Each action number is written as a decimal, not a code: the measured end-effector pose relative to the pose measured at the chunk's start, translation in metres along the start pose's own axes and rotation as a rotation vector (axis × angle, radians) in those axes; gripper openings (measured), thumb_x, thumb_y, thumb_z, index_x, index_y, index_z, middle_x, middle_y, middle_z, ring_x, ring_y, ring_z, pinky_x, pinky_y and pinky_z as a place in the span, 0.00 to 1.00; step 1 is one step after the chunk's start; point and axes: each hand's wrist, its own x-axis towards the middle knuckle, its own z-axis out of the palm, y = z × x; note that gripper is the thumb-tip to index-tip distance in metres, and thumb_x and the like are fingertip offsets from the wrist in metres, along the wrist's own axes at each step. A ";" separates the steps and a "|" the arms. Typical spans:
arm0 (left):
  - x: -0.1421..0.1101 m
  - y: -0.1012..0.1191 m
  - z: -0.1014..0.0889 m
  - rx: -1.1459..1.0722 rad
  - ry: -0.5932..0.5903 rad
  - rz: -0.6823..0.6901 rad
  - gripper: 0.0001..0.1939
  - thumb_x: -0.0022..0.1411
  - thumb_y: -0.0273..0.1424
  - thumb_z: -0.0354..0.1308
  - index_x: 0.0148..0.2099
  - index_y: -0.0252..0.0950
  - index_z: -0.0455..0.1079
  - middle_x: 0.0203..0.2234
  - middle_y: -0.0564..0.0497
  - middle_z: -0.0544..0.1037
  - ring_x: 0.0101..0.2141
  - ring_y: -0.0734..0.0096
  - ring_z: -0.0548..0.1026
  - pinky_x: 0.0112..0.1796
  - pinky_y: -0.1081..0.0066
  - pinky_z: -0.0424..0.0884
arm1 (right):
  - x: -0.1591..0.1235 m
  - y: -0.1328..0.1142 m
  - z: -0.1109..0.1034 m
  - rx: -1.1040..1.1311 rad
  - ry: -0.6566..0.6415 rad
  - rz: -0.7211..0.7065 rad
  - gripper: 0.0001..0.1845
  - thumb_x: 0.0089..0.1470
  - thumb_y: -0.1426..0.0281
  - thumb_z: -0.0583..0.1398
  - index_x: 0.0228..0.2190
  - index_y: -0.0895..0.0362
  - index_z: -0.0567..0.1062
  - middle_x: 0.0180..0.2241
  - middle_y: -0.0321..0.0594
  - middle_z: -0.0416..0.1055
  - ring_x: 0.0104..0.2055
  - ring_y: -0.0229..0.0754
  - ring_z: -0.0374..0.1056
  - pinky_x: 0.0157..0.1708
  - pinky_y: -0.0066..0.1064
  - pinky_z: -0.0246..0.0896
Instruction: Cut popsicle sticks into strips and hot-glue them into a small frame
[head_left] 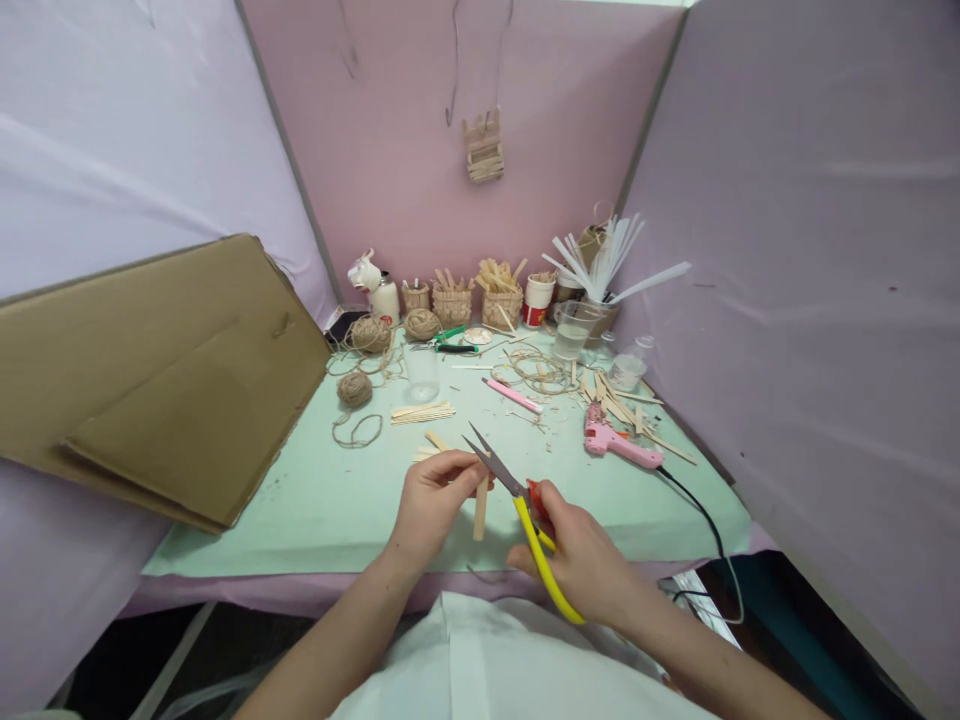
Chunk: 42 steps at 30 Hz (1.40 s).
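Observation:
My left hand (437, 497) pinches a flat wooden craft stick (480, 512), which hangs upright below the fingertips at the front of the table. In my right hand (574, 545) is a pair of scissors (536, 545) with yellow handles, red near the pivot. Their dark blades are parted and reach up and left to the stick's upper end, beside my left fingertips. Whether the blades touch the stick I cannot tell. Just beyond my left hand lie more craft sticks (435, 440), partly hidden by it.
On the green tabletop (315, 520) are a bundle of sticks (422, 412), a pink cutter (513, 395), a clear cup (422, 372) and balls of twine (354, 389). A pink glue gun (619, 440) with a cable lies right, near scattered offcuts. Cardboard (180, 400) leans at left. Filled containers (502, 303) line the back.

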 end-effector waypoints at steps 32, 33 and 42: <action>0.002 0.007 0.033 -0.077 -0.242 -0.354 0.11 0.46 0.36 0.65 0.28 0.32 0.73 0.21 0.51 0.74 0.24 0.74 0.72 0.30 0.71 0.70 | -0.036 0.027 0.006 0.398 -0.104 0.044 0.19 0.58 0.53 0.46 0.25 0.53 0.52 0.20 0.28 0.49 0.23 0.35 0.45 0.24 0.28 0.45; 0.002 0.007 0.033 -0.077 -0.243 -0.358 0.12 0.46 0.36 0.65 0.28 0.32 0.73 0.21 0.51 0.74 0.24 0.74 0.72 0.30 0.71 0.70 | -0.036 0.027 0.006 0.386 -0.107 0.035 0.19 0.58 0.53 0.46 0.25 0.53 0.52 0.21 0.29 0.50 0.23 0.35 0.45 0.24 0.29 0.46; 0.005 0.011 0.025 -0.047 -0.298 -0.451 0.13 0.42 0.36 0.68 0.26 0.31 0.73 0.21 0.50 0.74 0.24 0.74 0.72 0.29 0.72 0.70 | -0.037 0.031 0.005 0.359 -0.144 0.031 0.21 0.56 0.49 0.44 0.25 0.54 0.55 0.22 0.31 0.53 0.25 0.37 0.49 0.25 0.29 0.47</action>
